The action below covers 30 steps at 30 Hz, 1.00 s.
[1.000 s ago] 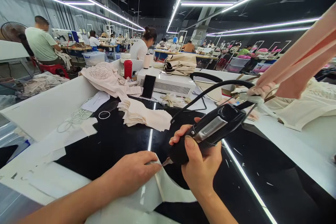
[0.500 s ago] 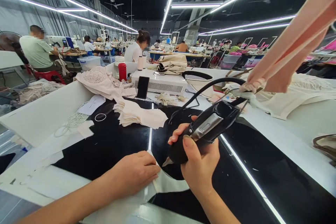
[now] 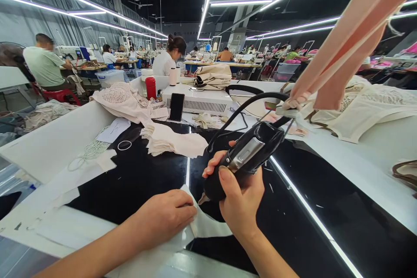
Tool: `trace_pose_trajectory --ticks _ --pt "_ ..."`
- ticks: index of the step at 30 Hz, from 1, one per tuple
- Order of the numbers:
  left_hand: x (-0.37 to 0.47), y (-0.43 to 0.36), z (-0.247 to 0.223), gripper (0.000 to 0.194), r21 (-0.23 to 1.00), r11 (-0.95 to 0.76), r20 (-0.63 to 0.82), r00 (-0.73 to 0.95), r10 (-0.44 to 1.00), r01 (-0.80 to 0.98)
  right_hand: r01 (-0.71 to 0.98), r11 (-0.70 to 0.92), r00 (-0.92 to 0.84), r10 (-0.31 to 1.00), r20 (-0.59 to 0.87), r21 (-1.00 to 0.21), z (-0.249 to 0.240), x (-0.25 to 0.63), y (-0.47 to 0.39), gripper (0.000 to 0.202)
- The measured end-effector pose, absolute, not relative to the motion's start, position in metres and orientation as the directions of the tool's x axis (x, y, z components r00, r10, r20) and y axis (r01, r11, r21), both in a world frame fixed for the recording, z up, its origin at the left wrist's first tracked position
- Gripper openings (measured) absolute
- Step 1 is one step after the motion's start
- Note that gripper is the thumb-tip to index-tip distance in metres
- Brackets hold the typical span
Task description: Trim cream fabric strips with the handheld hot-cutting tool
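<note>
the right hand (image 3: 241,200), right of the frame's lower centre, is wrapped round a black tool (image 3: 267,135). the left hand (image 3: 164,215), at lower centre, rests half curled on a pale cloth (image 3: 211,226); whether it pinches the cloth cannot be told. farther out, a cloth stack (image 3: 176,141) lies near centre, a phone (image 3: 177,107) stands above it, and a pink strip (image 3: 348,43) hangs at upper right.

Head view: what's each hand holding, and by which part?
Right hand: black corded tool, gripped round its lower body. Left hand: on the edge of the pale piece; whether it pinches can't be told.
</note>
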<state>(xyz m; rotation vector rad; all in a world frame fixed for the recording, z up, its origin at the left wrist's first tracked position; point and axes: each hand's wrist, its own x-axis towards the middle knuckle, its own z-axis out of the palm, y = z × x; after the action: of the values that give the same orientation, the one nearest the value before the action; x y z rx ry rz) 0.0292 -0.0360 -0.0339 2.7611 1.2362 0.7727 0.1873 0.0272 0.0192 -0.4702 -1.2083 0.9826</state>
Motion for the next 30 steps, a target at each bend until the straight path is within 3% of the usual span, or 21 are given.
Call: trace_pose_trajectory --ticks 15,30 --pt "0.028 -0.039 -0.032 0.022 0.186 -0.672 0.415 0.563 0.715 0.717 -0.359 0.540 0.049 0.826 0.562 -0.762 0.019 0.195 0.021 0.018" --pt "0.031 -0.041 -0.029 0.021 0.151 -0.711 0.476 0.579 0.661 0.687 -0.332 0.552 0.087 0.825 0.558 -0.765 0.022 0.218 0.016 0.033"
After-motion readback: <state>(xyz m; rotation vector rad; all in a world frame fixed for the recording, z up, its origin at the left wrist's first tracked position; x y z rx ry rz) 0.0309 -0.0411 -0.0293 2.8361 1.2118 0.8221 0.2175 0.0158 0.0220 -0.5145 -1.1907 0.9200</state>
